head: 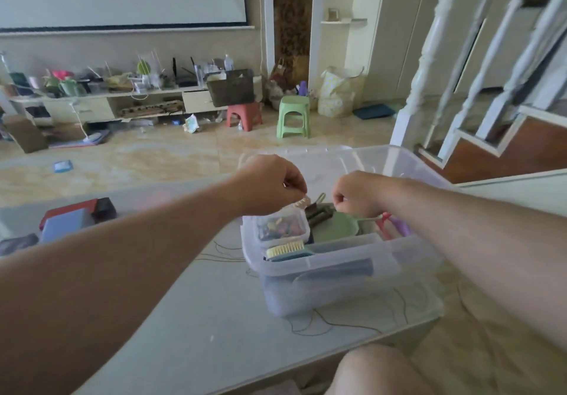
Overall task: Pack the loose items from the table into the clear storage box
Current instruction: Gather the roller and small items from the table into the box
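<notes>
1. Knee (368,370): bare, at the bottom edge, just below the near rim of the counter (196,318).
2. Counter: pale, glossy top; thin dark thread (310,327) lies in loose loops on it around the base of the box.
3. Box (325,275): clear plastic, standing on the counter right of centre; its clear lid (383,161) stands tilted up behind it.
4. Box contents: small clear tub (282,226) of mixed coloured bits at the near left; brush (287,250) with pale bristles in front of the tub; green round dish (334,226) in the middle; dark clip (319,212) behind the dish; red and purple pieces (394,226) at the right, partly hidden by the forearm.
5. Left hand (270,187): above the box's far left part, fingers curled, pinching a small pale beaded piece (302,202) that hangs just over the tub.
6. Right hand (357,193): above the box's middle, fingers curled into a loose fist; whether it holds anything cannot be told.
7. Red and blue boxes (72,218): stacked at the counter's left edge, well apart from the clear box; a dark block touches them on the right.
8. Floor beyond: green stool (293,115) beside a red stool (244,115).
</notes>
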Tool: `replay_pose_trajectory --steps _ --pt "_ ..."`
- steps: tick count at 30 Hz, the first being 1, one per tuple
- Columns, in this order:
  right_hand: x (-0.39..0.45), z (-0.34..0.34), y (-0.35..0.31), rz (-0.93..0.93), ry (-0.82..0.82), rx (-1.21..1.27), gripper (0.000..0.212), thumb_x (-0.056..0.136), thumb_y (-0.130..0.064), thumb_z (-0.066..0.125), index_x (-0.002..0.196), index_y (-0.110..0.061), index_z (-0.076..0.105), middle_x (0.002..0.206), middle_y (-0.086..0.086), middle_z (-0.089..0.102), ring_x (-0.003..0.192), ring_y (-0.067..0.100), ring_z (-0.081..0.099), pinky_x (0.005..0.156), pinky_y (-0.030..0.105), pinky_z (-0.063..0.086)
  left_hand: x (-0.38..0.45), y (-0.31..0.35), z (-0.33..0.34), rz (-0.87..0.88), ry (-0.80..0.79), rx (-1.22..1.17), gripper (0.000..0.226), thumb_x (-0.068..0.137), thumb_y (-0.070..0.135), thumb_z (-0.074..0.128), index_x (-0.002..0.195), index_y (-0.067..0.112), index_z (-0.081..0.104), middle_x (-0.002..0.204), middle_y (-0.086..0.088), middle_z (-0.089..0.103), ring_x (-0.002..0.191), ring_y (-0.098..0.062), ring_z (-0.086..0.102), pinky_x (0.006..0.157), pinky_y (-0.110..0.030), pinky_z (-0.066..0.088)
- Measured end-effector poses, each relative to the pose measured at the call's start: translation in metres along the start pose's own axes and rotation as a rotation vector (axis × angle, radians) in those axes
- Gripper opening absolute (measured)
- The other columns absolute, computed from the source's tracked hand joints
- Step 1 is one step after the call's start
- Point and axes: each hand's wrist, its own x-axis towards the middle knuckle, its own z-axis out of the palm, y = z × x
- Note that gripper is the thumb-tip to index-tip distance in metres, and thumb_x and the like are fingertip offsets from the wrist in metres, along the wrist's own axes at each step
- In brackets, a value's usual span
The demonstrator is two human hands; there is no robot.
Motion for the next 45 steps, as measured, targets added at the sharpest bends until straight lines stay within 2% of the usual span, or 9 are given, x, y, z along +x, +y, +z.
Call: replay_pose_trajectory --steps 6,9,12,16,20,28,33,37,45 --pt "0.068 0.036 0.023 -0.002 -0.244 -0.085 0.011 0.102 -0.021 0.057 0.092 -0.017 0.059 0.08 0.0 0.05 0.078 0.022 0.045 0.069 0.022 0.041 0.071 0.001 0.071 0.022 -0.237 0.112 0.013 0.091 0.031 0.07 0.1 0.031 0.08 0.088 0.018 0.07 0.089 -0.007 0.065 0.079 -0.023 0.051" --pt "0.083 0.045 0.039 0.022 -0.194 0.05 0.012 0.091 -0.019 0.076 0.09 -0.027 0.067 0.086 -0.004 0.063 0.082 0.023 0.058 0.079 0.034 0.054 0.09 -0.001 0.101 0.047 -0.296 0.181 0.016 0.089 0.033 0.071 0.102 0.033 0.081 0.094 0.014 0.075 0.087 -0.011 0.066 0.079 -0.025 0.051" --pt "0.092 0.056 0.054 0.048 -0.14 0.128 0.012 0.084 -0.021 0.08 0.082 -0.031 0.075 0.081 -0.012 0.068 0.074 0.017 0.064 0.057 0.024 0.051 0.098 -0.003 0.123 0.1 -0.293 0.216 0.02 0.089 0.034 0.066 0.101 0.036 0.081 0.099 0.012 0.077 0.092 -0.013 0.068 0.086 -0.029 0.055" --pt "0.1 0.064 0.066 0.056 -0.067 0.275 0.025 0.074 -0.031 0.091 0.09 -0.037 0.072 0.096 -0.014 0.068 0.086 0.012 0.065 0.074 0.032 0.052 0.099 -0.005 0.134 0.177 -0.321 0.262 0.019 0.093 0.036 0.066 0.106 0.039 0.079 0.105 0.014 0.076 0.096 -0.012 0.067 0.089 -0.027 0.051" --pt "0.1 0.064 0.059 0.002 0.009 0.208 0.024 0.077 -0.026 0.083 0.085 -0.04 0.065 0.096 -0.015 0.065 0.081 0.007 0.059 0.069 0.032 0.049 0.094 -0.002 0.127 0.163 -0.307 0.262 0.028 0.092 0.029 0.059 0.108 0.042 0.078 0.108 0.016 0.075 0.097 -0.01 0.066 0.094 -0.031 0.053" --pt "0.066 0.018 0.049 0.06 0.148 0.091 0.041 0.095 -0.023 0.065 0.135 -0.032 0.062 0.137 -0.002 0.063 0.119 0.024 0.059 0.097 0.038 0.05 0.034 -0.036 0.03 0.095 -0.155 0.222 0.031 0.095 0.042 0.065 0.126 0.04 0.067 0.125 0.017 0.061 0.114 -0.003 0.05 0.098 -0.026 0.035" --pt "0.036 -0.033 -0.012 -0.028 0.353 0.223 0.048 0.09 -0.023 0.064 0.137 -0.03 0.06 0.136 0.004 0.06 0.104 0.021 0.054 0.084 0.03 0.039 -0.056 -0.105 -0.021 -0.126 0.121 0.182 0.014 0.091 0.034 0.069 0.101 0.045 0.07 0.115 0.018 0.063 0.105 -0.006 0.056 0.095 -0.028 0.042" --pt "0.026 -0.058 -0.099 -0.197 0.46 0.256 0.049 0.088 -0.022 0.064 0.136 -0.028 0.059 0.133 0.007 0.058 0.114 0.028 0.058 0.092 0.036 0.047 -0.13 -0.169 -0.03 -0.348 0.086 0.204 0.014 0.094 0.032 0.066 0.1 0.043 0.073 0.121 0.01 0.065 0.106 -0.012 0.06 0.093 -0.026 0.044" --pt "0.091 -0.026 -0.263 -0.322 0.274 0.14 0.049 0.087 -0.032 0.066 0.135 -0.039 0.055 0.136 -0.001 0.049 0.12 0.026 0.05 0.094 0.045 0.052 -0.184 -0.253 0.0 -0.552 0.084 0.08 0.024 0.086 0.04 0.069 0.109 0.047 0.068 0.139 0.006 0.049 0.128 -0.024 0.047 0.11 -0.043 0.042"
